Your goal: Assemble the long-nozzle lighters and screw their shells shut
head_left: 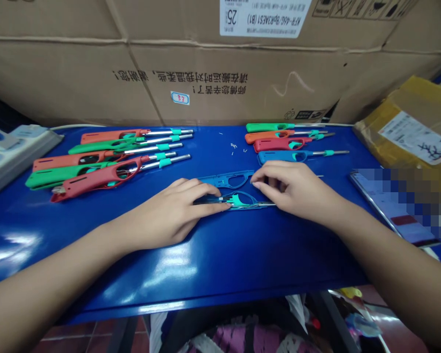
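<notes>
A blue utility lighter lies opened in two halves at the middle of the table. Its filled half (238, 201) carries a turquoise trigger and a metal tube, while the other blue shell half (235, 180) lies just behind it. My left hand (180, 208) holds the filled half at its handle end, thumb and fingers along it, covering much of the handle. Thumb and index finger of my right hand (286, 189) come together by the tip of the shell half, above the metal tube. Whatever is between those fingertips is too small to make out.
Several utility lighters (95, 179) lie at the left, with more lighters (284, 156) at the back right. Small white pins (234, 145) are scattered between. A cardboard box (191, 63) stands behind, a taped parcel (407, 127) and phone (389, 206) at right, a power strip (22, 152) at left.
</notes>
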Action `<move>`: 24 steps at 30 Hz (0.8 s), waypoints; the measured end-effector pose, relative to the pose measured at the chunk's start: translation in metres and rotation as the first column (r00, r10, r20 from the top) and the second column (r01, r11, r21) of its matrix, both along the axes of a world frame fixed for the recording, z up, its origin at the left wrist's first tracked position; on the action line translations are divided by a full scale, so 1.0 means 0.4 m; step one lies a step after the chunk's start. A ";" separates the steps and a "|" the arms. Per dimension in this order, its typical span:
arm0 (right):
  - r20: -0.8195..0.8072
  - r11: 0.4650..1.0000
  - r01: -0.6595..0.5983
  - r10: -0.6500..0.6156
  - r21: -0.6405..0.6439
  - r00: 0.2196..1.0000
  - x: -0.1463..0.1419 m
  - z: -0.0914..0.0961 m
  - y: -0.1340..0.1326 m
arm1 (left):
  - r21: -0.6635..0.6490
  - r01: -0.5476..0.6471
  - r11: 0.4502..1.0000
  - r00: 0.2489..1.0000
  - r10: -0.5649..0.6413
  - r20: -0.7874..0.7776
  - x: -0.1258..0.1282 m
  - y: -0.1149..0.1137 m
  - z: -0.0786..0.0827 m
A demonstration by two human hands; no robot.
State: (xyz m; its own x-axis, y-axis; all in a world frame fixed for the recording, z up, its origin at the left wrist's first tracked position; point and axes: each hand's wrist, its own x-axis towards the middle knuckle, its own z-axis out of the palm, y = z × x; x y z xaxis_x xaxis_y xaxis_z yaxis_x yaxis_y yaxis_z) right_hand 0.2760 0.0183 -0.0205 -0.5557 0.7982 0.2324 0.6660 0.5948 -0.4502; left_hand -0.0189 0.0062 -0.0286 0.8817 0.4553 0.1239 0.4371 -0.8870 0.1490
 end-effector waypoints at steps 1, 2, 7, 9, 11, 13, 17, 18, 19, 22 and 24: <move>0.041 0.997 -0.012 0.009 0.080 0.999 -0.002 -0.007 0.002 | -0.003 -0.004 1.000 1.000 0.004 -0.002 0.000 0.000 -0.001; 0.109 0.990 -0.023 0.007 0.142 0.994 -0.004 -0.014 0.004 | -0.006 -0.008 1.000 1.000 0.008 -0.002 -0.001 -0.001 -0.002; 0.259 0.971 -0.087 0.026 0.224 0.965 -0.016 -0.030 0.012 | -0.070 -0.027 0.997 0.993 0.035 0.111 0.001 -0.005 -0.002; 0.259 0.969 -0.095 0.034 0.229 0.965 -0.020 -0.029 0.014 | -0.080 -0.044 0.996 0.980 0.059 0.191 0.003 -0.005 -0.001; 0.245 0.967 -0.092 0.033 0.236 0.969 -0.023 -0.027 0.015 | -0.048 -0.073 0.996 0.963 0.083 0.257 0.004 -0.004 -0.001; 0.156 0.972 -0.079 0.044 0.223 0.987 -0.026 -0.024 0.014 | 0.017 -0.108 0.994 0.951 0.099 0.292 0.002 -0.001 -0.003; -0.150 0.989 -0.019 0.042 0.147 0.988 -0.033 -0.017 0.004 | 0.145 -0.168 0.975 0.945 0.117 0.304 -0.007 0.006 -0.006; -0.215 0.994 0.005 0.018 0.110 0.976 -0.036 -0.016 0.000 | 0.164 -0.178 0.970 0.944 0.121 0.306 -0.009 0.007 -0.005; -0.273 0.998 0.025 -0.008 0.058 0.962 -0.038 -0.016 -0.004 | 0.179 -0.185 0.966 0.942 0.122 0.313 -0.011 0.007 -0.004; -0.389 0.990 0.018 -0.071 -0.137 0.918 -0.044 -0.015 -0.017 | 0.199 -0.180 0.963 0.935 0.104 0.339 -0.016 0.005 0.001; -0.388 0.978 -0.015 -0.069 -0.207 0.919 -0.044 -0.014 -0.024 | 0.174 -0.158 0.972 0.936 0.091 0.341 -0.018 0.004 0.003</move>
